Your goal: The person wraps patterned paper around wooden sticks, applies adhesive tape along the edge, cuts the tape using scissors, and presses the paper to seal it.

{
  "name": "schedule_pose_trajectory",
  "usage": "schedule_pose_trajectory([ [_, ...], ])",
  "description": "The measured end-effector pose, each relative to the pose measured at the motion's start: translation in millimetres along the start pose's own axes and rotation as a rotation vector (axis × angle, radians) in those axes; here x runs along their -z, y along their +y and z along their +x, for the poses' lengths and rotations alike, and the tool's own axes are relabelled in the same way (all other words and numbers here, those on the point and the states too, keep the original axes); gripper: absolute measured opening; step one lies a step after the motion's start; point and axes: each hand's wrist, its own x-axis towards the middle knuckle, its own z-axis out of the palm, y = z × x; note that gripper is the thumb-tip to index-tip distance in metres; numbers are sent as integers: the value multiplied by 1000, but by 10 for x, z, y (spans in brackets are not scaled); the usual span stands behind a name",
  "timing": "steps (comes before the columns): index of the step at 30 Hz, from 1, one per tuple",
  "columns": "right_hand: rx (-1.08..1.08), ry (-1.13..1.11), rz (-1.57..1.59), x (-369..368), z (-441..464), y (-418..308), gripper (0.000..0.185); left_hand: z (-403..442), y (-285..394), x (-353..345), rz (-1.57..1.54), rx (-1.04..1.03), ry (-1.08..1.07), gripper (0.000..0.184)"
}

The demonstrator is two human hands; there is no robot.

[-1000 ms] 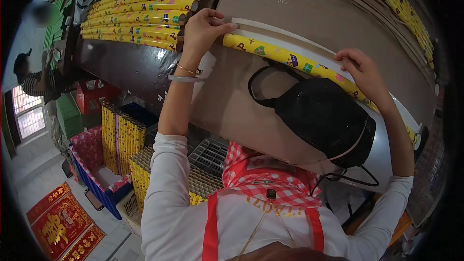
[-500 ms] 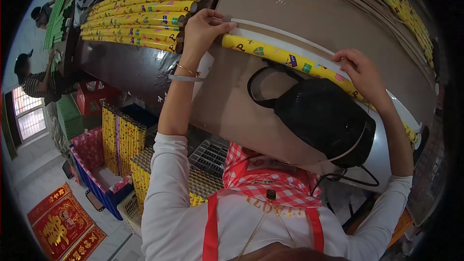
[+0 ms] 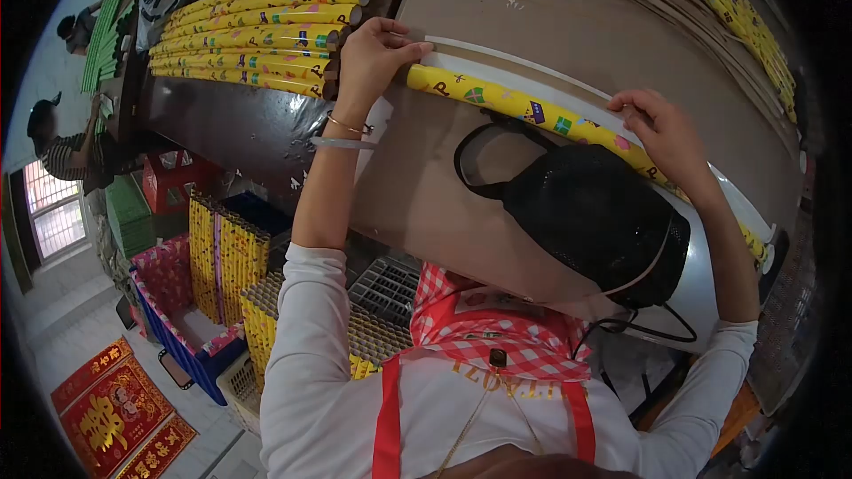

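Observation:
On the brown table lies a partly rolled sheet of wrapping paper (image 3: 532, 113), its yellow printed side outward and a white inner side showing along the far edge. A pale strip (image 3: 497, 55) runs along that edge. My left hand (image 3: 374, 55) pinches the sheet's left far corner between thumb and fingers. Farther right, my right hand (image 3: 658, 127) has its fingers curled on the same far edge, the thumb close to the yellow roll. Just in front of the roll sits a black mesh-like object (image 3: 595, 213) with a strap loop and a cord.
Several yellow printed rolls (image 3: 257, 35) lie at the left on a dark table. Thin brown strips (image 3: 657, 0) and more yellow paper (image 3: 737, 27) are at the far right. Below stand a blue bin (image 3: 191, 337) and stacked yellow tubes (image 3: 226, 257). Another person (image 3: 67, 142) is at the left.

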Motion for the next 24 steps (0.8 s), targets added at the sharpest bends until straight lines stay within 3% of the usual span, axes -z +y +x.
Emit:
schedule_pose_trajectory([
  [24,46,14,-26,-22,16,21,19,57,-57,5,-7,14,-33,44],
])
